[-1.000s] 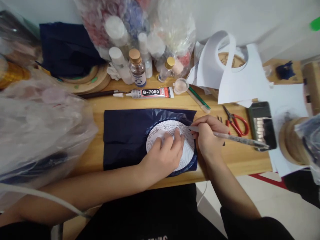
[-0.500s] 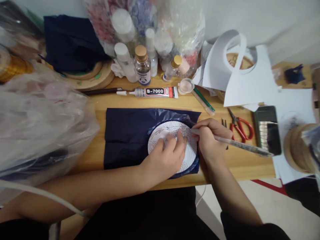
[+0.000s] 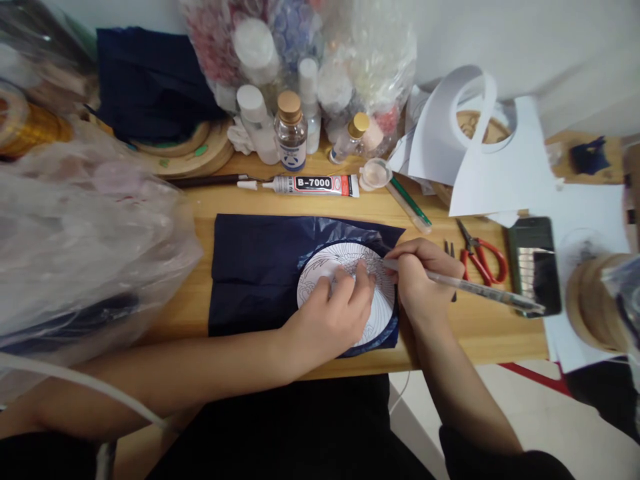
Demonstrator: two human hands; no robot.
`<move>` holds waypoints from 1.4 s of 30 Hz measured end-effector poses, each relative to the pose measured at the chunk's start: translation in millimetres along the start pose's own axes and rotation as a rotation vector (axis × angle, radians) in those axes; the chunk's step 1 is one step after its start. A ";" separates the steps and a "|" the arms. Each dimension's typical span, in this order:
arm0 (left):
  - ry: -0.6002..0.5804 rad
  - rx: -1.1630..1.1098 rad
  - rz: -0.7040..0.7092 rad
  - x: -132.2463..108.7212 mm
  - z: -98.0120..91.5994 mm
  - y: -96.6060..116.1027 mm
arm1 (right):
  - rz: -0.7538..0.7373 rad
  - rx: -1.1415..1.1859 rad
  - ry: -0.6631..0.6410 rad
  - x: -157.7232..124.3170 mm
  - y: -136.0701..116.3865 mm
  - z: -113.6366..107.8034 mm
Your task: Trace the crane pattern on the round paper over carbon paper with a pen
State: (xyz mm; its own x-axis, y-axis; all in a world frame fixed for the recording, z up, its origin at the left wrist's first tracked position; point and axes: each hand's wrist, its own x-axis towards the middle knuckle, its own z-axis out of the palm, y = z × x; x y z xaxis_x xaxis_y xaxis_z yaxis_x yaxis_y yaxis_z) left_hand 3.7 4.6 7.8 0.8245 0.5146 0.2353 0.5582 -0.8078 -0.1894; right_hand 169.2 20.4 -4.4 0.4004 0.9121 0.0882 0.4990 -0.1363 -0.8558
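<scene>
A round white paper (image 3: 383,303) printed with fine black line art lies on dark blue material (image 3: 255,267) near the table's front edge. My left hand (image 3: 330,310) rests on the paper with its fingers spread and bent, pressing it down. In my right hand (image 3: 425,280) is a slim pen (image 3: 480,289) with a clear barrel, pinched between thumb and fingers. Its tip is at the right part of the paper's upper edge; whether it touches I cannot tell. The paper's lower left part is hidden under my left hand.
Behind lie a B-7000 glue tube (image 3: 315,185), a brown-capped bottle (image 3: 291,133) and a green pen (image 3: 411,200). Red-handled pliers (image 3: 483,257) and a phone (image 3: 535,267) lie to the right. Crumpled clear plastic (image 3: 100,253) fills the left side; cut white paper (image 3: 505,170) stands at the back right.
The camera view has shifted slightly. Both hands keep nearly the same place on the paper, and the pen is still in my right hand.
</scene>
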 end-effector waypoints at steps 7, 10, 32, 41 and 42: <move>0.006 0.004 -0.004 0.6 0.6 0.3 | -0.013 -0.013 0.012 -0.7 1.0 0.2; 0.017 0.000 -0.001 0.8 1.4 0.0 | -0.015 -0.030 0.015 -0.8 0.9 0.2; 0.034 -0.002 -0.015 1.2 0.7 -0.5 | -0.033 -0.031 0.060 0.6 1.7 3.3; 0.035 -0.004 -0.018 1.1 1.5 -0.2 | -0.037 -0.027 0.065 -0.2 2.9 3.0; 0.035 -0.005 -0.018 0.9 1.6 -0.4 | -0.033 -0.028 0.065 -0.3 3.1 3.1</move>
State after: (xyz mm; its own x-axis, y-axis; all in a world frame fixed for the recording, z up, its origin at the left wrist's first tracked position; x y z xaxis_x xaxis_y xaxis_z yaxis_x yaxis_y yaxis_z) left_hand 4.3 5.8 6.6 0.8108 0.5183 0.2720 0.5720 -0.8002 -0.1803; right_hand 168.3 21.0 -8.6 0.4323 0.8892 0.1499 0.5333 -0.1180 -0.8377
